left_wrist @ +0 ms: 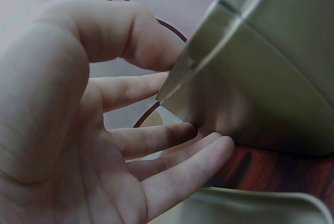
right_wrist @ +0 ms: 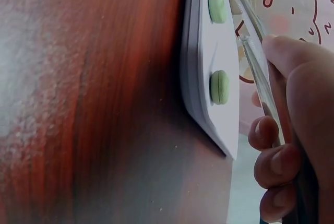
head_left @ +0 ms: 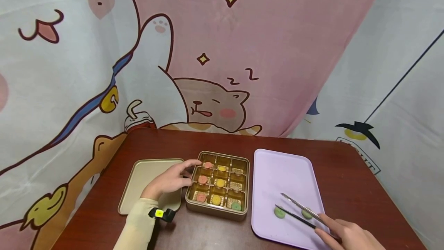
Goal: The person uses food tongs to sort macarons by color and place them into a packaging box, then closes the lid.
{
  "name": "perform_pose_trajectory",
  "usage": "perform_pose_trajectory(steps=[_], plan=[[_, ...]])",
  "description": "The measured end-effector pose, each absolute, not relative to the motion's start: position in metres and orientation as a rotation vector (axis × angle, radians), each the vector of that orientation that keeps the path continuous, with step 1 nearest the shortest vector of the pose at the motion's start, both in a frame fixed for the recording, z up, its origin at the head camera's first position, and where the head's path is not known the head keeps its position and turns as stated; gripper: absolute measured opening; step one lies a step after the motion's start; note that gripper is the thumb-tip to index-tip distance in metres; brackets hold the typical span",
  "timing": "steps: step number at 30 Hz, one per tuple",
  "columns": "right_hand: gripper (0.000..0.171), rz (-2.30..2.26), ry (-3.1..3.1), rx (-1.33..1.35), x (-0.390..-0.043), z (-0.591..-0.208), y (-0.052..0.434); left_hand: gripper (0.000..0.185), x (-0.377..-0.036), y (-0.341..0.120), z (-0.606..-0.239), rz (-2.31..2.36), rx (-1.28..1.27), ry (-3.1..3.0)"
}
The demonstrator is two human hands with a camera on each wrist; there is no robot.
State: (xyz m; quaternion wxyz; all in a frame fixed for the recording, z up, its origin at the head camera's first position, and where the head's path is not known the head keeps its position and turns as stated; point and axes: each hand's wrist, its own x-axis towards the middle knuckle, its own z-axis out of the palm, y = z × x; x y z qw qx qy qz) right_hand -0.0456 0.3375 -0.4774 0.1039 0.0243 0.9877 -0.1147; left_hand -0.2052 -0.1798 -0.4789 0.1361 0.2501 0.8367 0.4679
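My left hand [head_left: 171,180] touches the left side of a gold tin [head_left: 216,212]; in the left wrist view the bent thumb meets its rim and fairly straight fingers [left_wrist: 182,172] rest along its outer wall. A gold divided insert inside holds three pink macarons [head_left: 202,179] in the left column, three yellow ones [head_left: 220,183] in the middle and a green one [head_left: 236,206] front right. My right hand [head_left: 350,234] grips metal tongs [head_left: 300,206], their arms spread apart. Under them, two green macarons [right_wrist: 219,87] lie on a lilac tray [head_left: 286,173].
A gold lid [head_left: 149,173] lies left of the tin, partly behind my left arm. The dark red-brown wooden table [head_left: 340,173] carries everything. Behind it hangs a cloth [head_left: 270,30] printed with cartoon cats.
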Motion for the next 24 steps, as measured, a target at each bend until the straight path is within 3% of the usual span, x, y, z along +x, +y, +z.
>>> perform_pose_trajectory(steps=[9,24], plan=[[0.080,-0.345,2.848,0.084,-0.042,-0.488,0.343,0.063,-0.205,-0.179,-0.478,1.352,0.718,2.414],[0.061,-0.295,2.946,0.002,-0.037,-0.495,0.343,0.066,-0.204,-0.179,-0.479,1.355,0.726,2.414]])
